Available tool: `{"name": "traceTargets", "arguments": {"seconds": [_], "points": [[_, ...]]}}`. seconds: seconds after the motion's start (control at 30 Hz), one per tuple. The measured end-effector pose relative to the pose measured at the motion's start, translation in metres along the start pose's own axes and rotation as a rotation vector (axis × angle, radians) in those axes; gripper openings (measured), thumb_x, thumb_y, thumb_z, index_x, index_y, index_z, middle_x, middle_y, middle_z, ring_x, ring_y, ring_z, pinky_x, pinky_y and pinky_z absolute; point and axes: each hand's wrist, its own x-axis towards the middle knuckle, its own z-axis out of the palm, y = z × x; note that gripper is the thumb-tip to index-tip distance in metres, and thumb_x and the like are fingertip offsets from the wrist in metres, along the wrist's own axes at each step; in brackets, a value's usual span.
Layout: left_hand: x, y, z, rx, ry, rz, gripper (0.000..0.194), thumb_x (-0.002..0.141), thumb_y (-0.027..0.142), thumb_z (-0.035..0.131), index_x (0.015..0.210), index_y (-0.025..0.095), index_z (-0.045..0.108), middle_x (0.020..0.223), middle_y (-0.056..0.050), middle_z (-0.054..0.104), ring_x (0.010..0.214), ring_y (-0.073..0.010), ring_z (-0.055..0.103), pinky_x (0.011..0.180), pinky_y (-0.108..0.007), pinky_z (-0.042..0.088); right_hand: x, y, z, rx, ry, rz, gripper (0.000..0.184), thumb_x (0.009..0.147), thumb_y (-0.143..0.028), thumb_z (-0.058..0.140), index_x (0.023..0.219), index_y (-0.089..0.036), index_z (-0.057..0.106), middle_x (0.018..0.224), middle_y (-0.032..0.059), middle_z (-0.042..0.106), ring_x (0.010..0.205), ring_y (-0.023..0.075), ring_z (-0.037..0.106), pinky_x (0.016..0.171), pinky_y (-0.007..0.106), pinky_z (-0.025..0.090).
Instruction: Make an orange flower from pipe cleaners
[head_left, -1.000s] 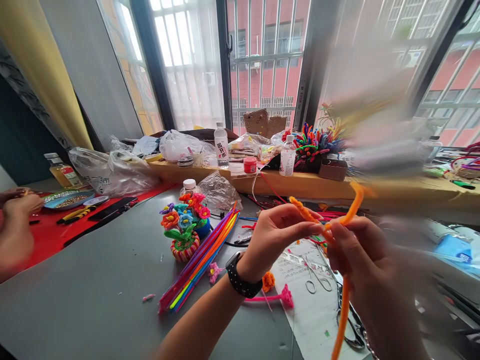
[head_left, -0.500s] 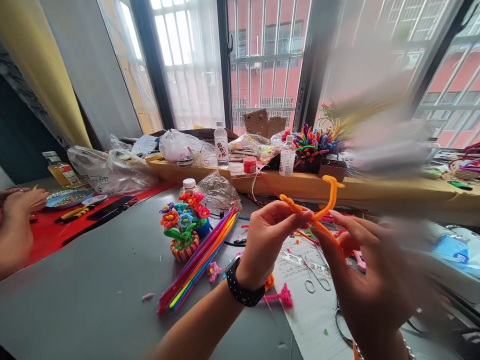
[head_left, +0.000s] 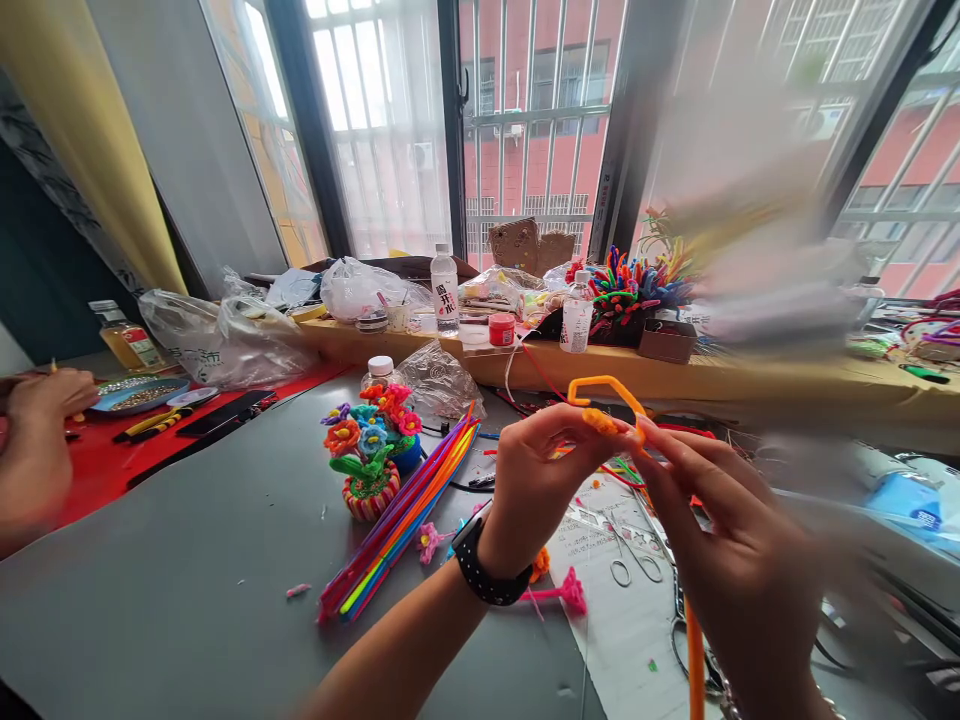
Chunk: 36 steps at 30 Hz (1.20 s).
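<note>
My left hand [head_left: 536, 475] and my right hand [head_left: 724, 530] meet in front of me above the paper on the table. Between them is a bent orange pipe cleaner [head_left: 611, 382], with an angular loop rising over the fingertips. The left thumb and fingers pinch its twisted, bunched part, while the right fingertips grip it just beside. An orange length [head_left: 696, 660] hangs below my right hand. Left of my hands stands a small striped pot [head_left: 371, 492] of pipe-cleaner flowers, next to a bundle of coloured pipe cleaners [head_left: 409, 520].
Scissors [head_left: 630, 560] lie on a written sheet [head_left: 600, 620] below my hands. Bottles, bags and a box of colourful pipe cleaners [head_left: 637, 285] line the ledge behind. At far left, another person's hands [head_left: 49, 400] are over a red mat near a bead tray [head_left: 142, 395].
The orange pipe cleaner's upright hooked end now bends leftward into an angular loop. My right fingers have closed in toward my left hand, and a length hangs lower beneath the right.
</note>
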Motion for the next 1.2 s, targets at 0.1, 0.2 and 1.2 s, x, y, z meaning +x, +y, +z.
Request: {"name": "traceTargets", "arguments": {"seconds": [0.1,0.2,1.2], "points": [[0.001,-0.003,-0.001,-0.018,-0.011,0.015,0.002,0.067,0.017,0.066,0.068,0.017,0.067,0.070,-0.001,0.066,0.068,-0.0111,0.061,0.067,-0.023,0.049,0.000,0.000,-0.001,0.057,-0.051,0.057,0.024,0.076,-0.020,0.057,0.099,-0.022,0.063,0.087,0.0011,0.064,0.069,0.0108,0.057,0.058,0.021,0.046],[0.002,-0.004,-0.002,-0.098,-0.027,0.004,0.004,0.067,0.015,0.065,0.067,0.019,0.067,0.068,0.001,0.064,0.067,-0.0098,0.059,0.067,-0.022,0.048,0.000,0.000,-0.002,0.107,-0.071,0.080,0.022,0.077,-0.019,0.055,0.097,-0.021,0.064,0.087,0.0010,0.064,0.072,0.0111,0.058,0.059,0.019,0.046],[0.015,0.013,-0.023,0.165,-0.318,-0.102,0.012,0.069,0.025,0.063,0.073,0.013,0.060,0.080,-0.006,0.066,0.078,-0.0164,0.062,0.075,-0.030,0.048,0.001,0.011,0.003,0.244,-0.258,0.033,0.022,0.080,-0.017,0.049,0.096,-0.022,0.063,0.084,0.0026,0.061,0.077,0.0141,0.058,0.062,0.023,0.046]]}}
